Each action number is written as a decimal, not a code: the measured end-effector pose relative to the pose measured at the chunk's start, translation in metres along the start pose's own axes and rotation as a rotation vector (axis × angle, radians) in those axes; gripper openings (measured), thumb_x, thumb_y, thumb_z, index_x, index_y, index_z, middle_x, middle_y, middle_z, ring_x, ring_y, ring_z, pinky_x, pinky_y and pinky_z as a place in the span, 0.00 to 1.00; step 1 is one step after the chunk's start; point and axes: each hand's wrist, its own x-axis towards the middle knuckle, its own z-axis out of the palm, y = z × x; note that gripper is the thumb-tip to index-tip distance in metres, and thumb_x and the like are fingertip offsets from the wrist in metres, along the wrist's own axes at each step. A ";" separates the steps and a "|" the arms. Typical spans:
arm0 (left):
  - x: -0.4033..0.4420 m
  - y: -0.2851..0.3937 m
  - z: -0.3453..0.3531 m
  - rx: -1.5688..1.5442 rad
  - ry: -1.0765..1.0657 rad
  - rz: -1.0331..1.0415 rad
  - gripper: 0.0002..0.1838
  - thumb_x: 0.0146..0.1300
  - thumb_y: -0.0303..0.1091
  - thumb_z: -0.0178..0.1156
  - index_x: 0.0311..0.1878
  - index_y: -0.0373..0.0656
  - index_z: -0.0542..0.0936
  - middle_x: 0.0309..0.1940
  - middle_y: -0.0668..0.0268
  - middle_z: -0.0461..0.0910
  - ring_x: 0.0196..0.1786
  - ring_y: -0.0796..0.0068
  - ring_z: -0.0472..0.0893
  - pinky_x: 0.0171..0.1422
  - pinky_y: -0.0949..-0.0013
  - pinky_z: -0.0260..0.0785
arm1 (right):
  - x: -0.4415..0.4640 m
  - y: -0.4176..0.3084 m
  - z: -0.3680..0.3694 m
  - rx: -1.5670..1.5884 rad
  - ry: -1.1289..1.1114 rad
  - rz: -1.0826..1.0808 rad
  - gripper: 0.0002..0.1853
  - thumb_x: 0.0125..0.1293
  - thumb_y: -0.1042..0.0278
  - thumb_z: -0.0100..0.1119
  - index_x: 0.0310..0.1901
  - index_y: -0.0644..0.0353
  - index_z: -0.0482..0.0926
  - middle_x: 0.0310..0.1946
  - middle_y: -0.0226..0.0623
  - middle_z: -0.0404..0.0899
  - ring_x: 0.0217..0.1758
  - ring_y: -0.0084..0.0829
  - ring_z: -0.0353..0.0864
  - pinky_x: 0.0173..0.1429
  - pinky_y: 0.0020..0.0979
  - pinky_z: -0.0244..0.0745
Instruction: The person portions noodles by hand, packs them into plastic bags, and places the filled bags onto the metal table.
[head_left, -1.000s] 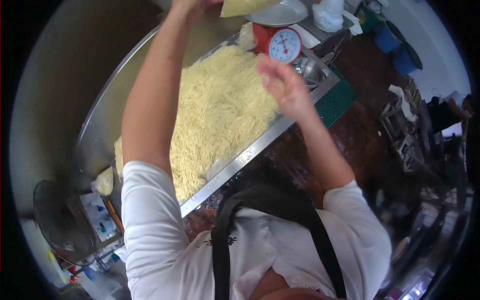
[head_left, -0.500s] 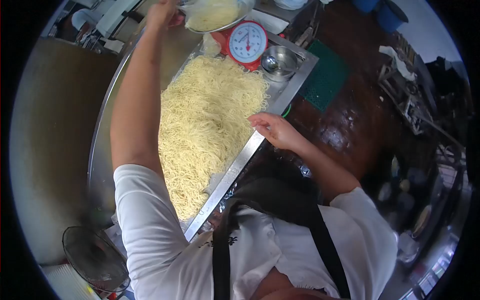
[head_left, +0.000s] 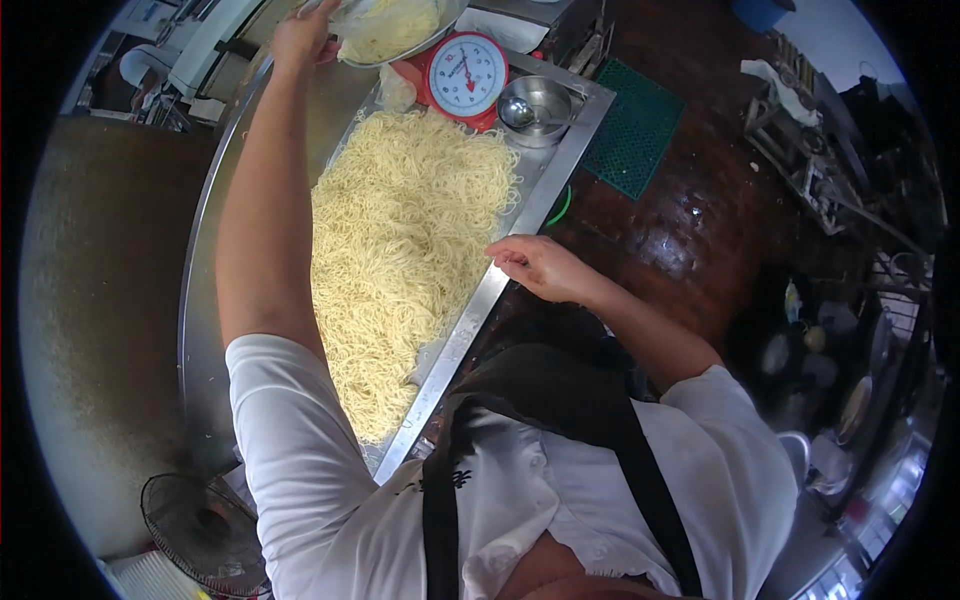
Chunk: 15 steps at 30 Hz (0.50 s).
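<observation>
At the top left, my left hand [head_left: 300,40] is at the edge of a clear plastic bag [head_left: 340,14], its fingers bent and seemingly closed on it; the fingertips are partly hidden. Pale yellow noodles [head_left: 390,30] lie in the bag on the round metal pan [head_left: 425,45]. My right hand [head_left: 540,266] hovers over or rests on the table's metal rim, fingers loosely curled and holding nothing. Between my arms spreads a large heap of thin yellow noodles [head_left: 410,240]. A red dial scale [head_left: 466,75] stands beyond the heap.
Right of the scale is a steel bowl [head_left: 545,100] with a ladle [head_left: 517,110] in it. The steel table's raised rim [head_left: 450,350] runs diagonally before me. A green mat [head_left: 635,130] lies on the wet floor. A fan [head_left: 205,530] stands at lower left; another person [head_left: 145,65] is far off.
The view has shifted, so the scale, pan and bowl appear further left and higher. My left hand stays beside the bag; my right hand keeps near the rim, its fingers slightly more curled.
</observation>
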 end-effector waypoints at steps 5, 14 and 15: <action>0.010 -0.016 0.000 0.050 -0.010 -0.059 0.26 0.65 0.56 0.63 0.31 0.37 0.80 0.16 0.64 0.75 0.14 0.72 0.71 0.18 0.65 0.63 | -0.003 0.000 0.011 -0.033 -0.025 0.007 0.14 0.72 0.68 0.57 0.56 0.61 0.78 0.42 0.43 0.83 0.47 0.35 0.84 0.53 0.33 0.78; -0.027 -0.020 -0.012 -0.356 -0.018 0.074 0.15 0.74 0.42 0.52 0.34 0.43 0.78 0.18 0.67 0.73 0.19 0.72 0.72 0.22 0.65 0.64 | 0.002 -0.008 0.051 -0.063 -0.103 -0.032 0.15 0.71 0.65 0.56 0.55 0.60 0.78 0.42 0.45 0.83 0.45 0.40 0.85 0.51 0.36 0.78; -0.021 -0.023 -0.017 -0.632 0.001 -0.015 0.14 0.74 0.42 0.52 0.35 0.43 0.78 0.18 0.68 0.72 0.19 0.73 0.71 0.22 0.66 0.63 | 0.003 -0.011 0.055 -0.037 -0.104 -0.015 0.15 0.71 0.65 0.57 0.55 0.61 0.78 0.43 0.45 0.83 0.46 0.39 0.85 0.52 0.36 0.78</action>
